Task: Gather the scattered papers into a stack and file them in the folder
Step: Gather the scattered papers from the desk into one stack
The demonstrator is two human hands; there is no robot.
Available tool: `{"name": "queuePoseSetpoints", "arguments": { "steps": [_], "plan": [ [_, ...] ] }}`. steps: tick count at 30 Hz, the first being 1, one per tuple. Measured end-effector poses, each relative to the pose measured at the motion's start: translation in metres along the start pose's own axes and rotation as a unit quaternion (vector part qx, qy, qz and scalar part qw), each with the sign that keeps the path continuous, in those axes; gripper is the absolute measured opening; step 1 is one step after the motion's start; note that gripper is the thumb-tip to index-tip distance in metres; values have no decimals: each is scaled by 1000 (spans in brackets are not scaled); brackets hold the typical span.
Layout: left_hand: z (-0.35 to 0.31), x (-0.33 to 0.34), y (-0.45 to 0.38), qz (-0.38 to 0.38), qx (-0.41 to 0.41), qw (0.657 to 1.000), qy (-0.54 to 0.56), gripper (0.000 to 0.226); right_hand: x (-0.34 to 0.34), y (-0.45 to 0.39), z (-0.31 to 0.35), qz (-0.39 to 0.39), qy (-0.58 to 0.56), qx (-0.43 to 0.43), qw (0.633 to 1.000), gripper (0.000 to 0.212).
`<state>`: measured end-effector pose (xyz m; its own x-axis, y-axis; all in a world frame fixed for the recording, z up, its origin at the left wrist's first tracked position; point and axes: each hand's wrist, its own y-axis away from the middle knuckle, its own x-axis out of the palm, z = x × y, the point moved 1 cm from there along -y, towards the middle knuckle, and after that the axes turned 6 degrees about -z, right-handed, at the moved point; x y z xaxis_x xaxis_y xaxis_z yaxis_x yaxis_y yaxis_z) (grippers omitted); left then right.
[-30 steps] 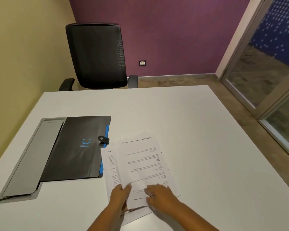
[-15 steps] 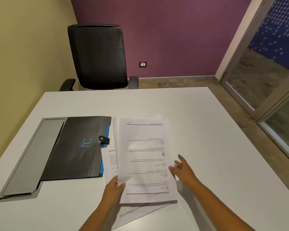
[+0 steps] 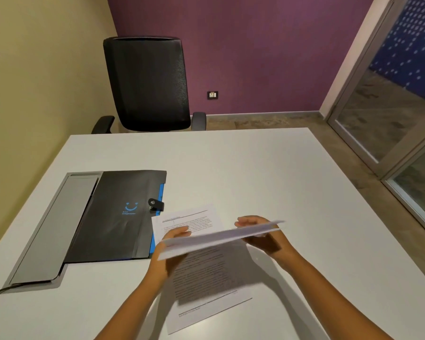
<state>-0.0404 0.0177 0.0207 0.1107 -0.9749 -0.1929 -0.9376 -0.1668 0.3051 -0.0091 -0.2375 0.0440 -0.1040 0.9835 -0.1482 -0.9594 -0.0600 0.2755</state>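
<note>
- White sheets (image 3: 221, 238), lifted off the table (image 3: 268, 168), nearly edge-on to me.
- My left hand (image 3: 168, 244) pinches their left end; my right hand (image 3: 260, 231) grips the right end.
- One printed page (image 3: 206, 278) lies flat beneath.
- Black folder (image 3: 118, 214) sits closed, just left of the page.

Bare forearms, no sleeves, two hands

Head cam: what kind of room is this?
Probably a small office or meeting room: a white table with a built-in cable hatch, a black mesh office chair, and a glass partition door on the right.
</note>
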Motion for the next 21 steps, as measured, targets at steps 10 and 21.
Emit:
{"name": "queuePoseSetpoints", "arguments": {
  "steps": [10,21],
  "plan": [
    [4,7,-6,-34,3,996,-77,37,-10,23,55,-9,101,-172,980,44],
    [2,14,-13,-35,10,994,-105,29,-19,42,142,-27,204,-251,946,41]
  ]
}}
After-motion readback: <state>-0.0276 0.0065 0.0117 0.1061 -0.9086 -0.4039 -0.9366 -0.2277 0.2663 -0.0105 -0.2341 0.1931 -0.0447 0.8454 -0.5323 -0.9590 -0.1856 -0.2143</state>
